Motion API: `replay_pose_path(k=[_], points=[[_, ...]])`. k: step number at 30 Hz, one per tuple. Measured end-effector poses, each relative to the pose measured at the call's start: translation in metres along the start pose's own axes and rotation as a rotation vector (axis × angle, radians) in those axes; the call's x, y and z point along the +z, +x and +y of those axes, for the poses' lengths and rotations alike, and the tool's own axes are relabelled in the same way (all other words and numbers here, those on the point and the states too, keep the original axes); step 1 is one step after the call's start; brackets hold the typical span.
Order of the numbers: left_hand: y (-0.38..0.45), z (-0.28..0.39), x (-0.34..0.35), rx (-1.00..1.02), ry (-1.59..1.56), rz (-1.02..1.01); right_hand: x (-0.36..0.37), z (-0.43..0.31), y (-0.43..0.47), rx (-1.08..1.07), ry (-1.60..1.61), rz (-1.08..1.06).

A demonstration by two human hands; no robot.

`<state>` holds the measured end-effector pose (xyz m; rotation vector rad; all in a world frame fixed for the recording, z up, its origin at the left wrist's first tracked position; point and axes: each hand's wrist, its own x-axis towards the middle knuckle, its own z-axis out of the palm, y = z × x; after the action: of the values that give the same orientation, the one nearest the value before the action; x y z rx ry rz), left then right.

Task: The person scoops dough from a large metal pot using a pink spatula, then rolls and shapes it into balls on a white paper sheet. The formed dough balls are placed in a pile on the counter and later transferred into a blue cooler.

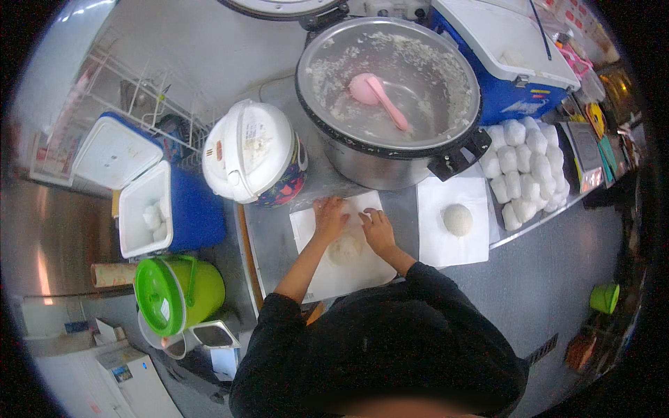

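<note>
My left hand (330, 218) rests over the far part of a stack of white paper sheets (334, 279), its fingers bent. Beside it, my right hand (376, 229) has its fingers curled at the same sheets' far right part. Whether either hand pinches the paper is too small to tell. A round, pale patch (345, 251) shows on the sheets between my wrists. To the right, a dome of white rice (458, 220) sits on another white sheet (452, 253). Several wrapped white bundles (522, 164) are piled farther right.
Beyond my hands stands a large metal rice cooker (387, 162) with rice on its walls and a pink scoop (377, 99) inside. Left are a lidded white container (251, 149), an open blue cooler (196, 209) and a green bucket (204, 287). Another blue cooler (502, 96) stands at the back right.
</note>
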<state>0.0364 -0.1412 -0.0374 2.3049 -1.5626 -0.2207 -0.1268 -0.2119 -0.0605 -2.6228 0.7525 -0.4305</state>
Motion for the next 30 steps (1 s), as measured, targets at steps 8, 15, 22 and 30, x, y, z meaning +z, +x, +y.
replay_pose_path(k=[8,15,22,30], points=[[0.026,0.008,0.003,0.338,-0.126,-0.113,-0.001,-0.009,-0.008,0.14,-0.075,-0.217],[0.048,0.037,-0.008,0.582,-0.082,-0.262,-0.001,-0.013,-0.012,0.229,0.002,-0.134],[0.051,0.04,-0.004,0.636,0.193,-0.228,0.0,-0.009,-0.014,0.139,-0.011,-0.131],[0.053,0.041,-0.01,0.729,0.16,-0.247,-0.002,-0.003,-0.018,0.381,0.395,0.155]])
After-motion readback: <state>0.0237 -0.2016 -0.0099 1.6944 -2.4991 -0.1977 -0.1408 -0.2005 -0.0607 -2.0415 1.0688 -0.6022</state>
